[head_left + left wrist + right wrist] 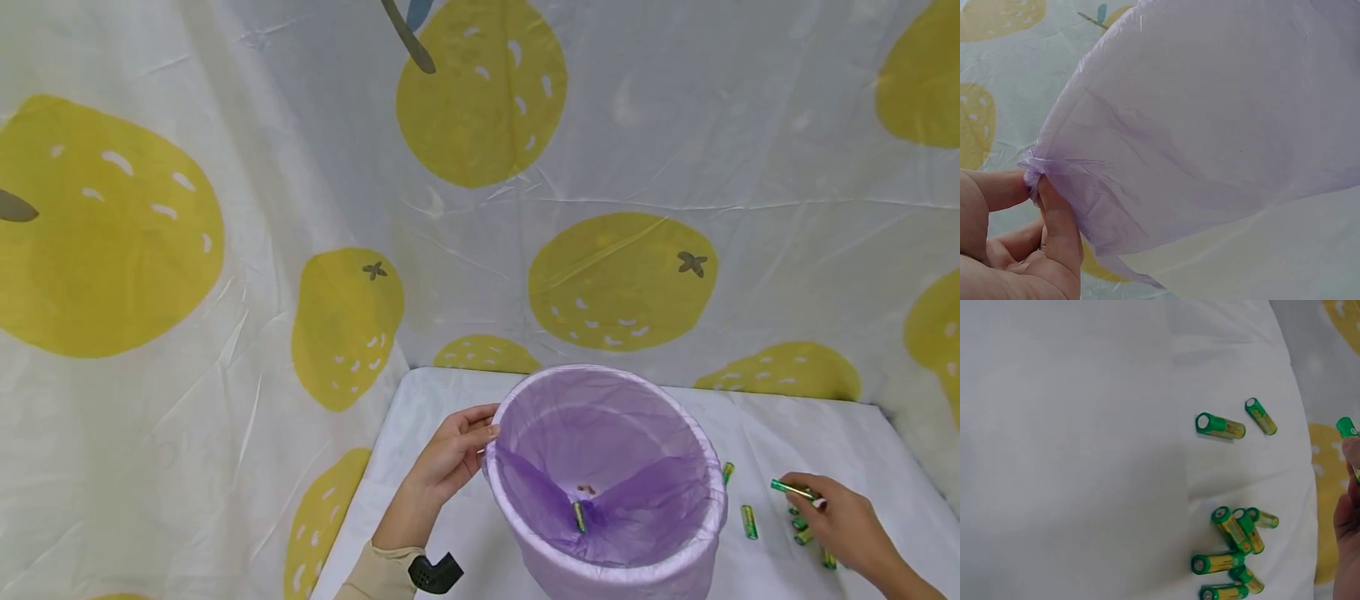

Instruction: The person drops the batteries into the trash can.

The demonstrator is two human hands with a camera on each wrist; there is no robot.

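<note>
Held battery [793,488], one, green-cased: I am holding it out over the bench's right side, pinched between thumb and fingers of my right hand [843,517], well apart from the bin. Loose pile of batteries [1230,530], six visible in the right wrist view: lying jumbled at several angles near that hand, some touching. Stray batteries [750,522], two: lying singly between pile and bin. Bin [675,583], one, round, mouth facing up toward my head view: standing to the left of all these. Liner [600,433], one, thin purple film: lining the bin, folding over its rim. Binned battery [579,517], one: resting low inside on the film; small brownish marks beside it, which I am not managing to identify. Left hand [453,458]: grasping the bin's left rim, thumb and finger nipping a gathered pleat of film, as the left wrist view is showing. Bench [457,558]: carrying everything under a white cover. Backdrop [247,50], fruit-printed: hanging behind and to the left. Step in hand, by my judgement: I am moving batteries singly into the bin, this one being between pile and mouth. Next move, I am reckoning, is calling for bringing it leftward over the rim and loosening the pinch above the opening, the left hand meanwhile steadying the rim.
</note>
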